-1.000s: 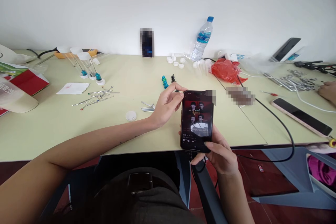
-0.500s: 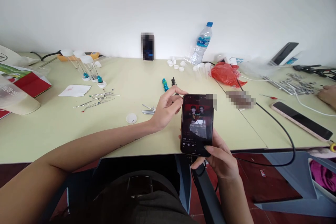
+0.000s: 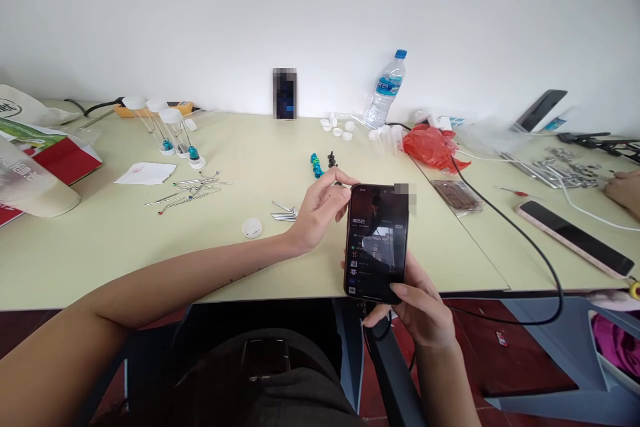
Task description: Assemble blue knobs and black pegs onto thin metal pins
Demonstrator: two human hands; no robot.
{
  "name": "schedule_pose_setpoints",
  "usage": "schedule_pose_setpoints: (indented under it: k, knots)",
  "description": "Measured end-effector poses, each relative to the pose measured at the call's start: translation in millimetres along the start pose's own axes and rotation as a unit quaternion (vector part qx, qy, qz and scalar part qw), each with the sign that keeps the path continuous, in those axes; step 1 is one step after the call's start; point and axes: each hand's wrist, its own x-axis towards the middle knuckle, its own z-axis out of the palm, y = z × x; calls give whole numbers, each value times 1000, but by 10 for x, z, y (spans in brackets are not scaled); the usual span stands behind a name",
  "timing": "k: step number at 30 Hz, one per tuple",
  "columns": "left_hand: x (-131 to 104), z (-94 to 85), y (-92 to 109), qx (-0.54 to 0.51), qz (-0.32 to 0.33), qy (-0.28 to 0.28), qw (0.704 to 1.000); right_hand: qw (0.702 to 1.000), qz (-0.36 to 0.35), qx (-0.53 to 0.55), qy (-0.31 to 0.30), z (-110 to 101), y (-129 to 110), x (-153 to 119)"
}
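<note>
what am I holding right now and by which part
A phone: the right hand grips its lower part; the left hand touches its upper left corner.

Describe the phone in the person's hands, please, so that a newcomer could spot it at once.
Start at the pale table and go to its near edge. There, the right hand holds a dark phone, with the left hand at its top corner. Unlike the pink-edged phone lying farther right, it is held, screen lit.
</note>
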Motion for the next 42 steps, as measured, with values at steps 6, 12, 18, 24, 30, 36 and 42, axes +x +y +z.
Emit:
schedule_pose_setpoints:
  k: [6, 12, 18, 24, 30, 36, 42]
  knots:
    - [-5, 4, -11, 3, -5, -4, 1000, 1000, -2, -20, 1, -15, 17, 1]
    - [-2, 21, 20, 11, -24, 4, 1000, 1000, 2, -2, 9, -2, 11, -2]
    - [-14, 18, 10, 7, -26, -9, 1000, 1000, 7, -19, 19, 5, 1, -1]
    - [-110, 15, -45, -24, -41, -52, 998, 999, 3, -23, 36, -16, 10, -2]
    - [-181, -6, -147, -35, -48, -94, 994, 999, -1, -4, 35, -23, 9, 4]
    - [-184, -22, -174, -33, -46, -103, 993, 999, -2, -3, 37, -10, 12, 3]
    - [-183, -30, -185, -27, -33, -118, 992, 999, -1, -8, 39, -7, 3, 3]
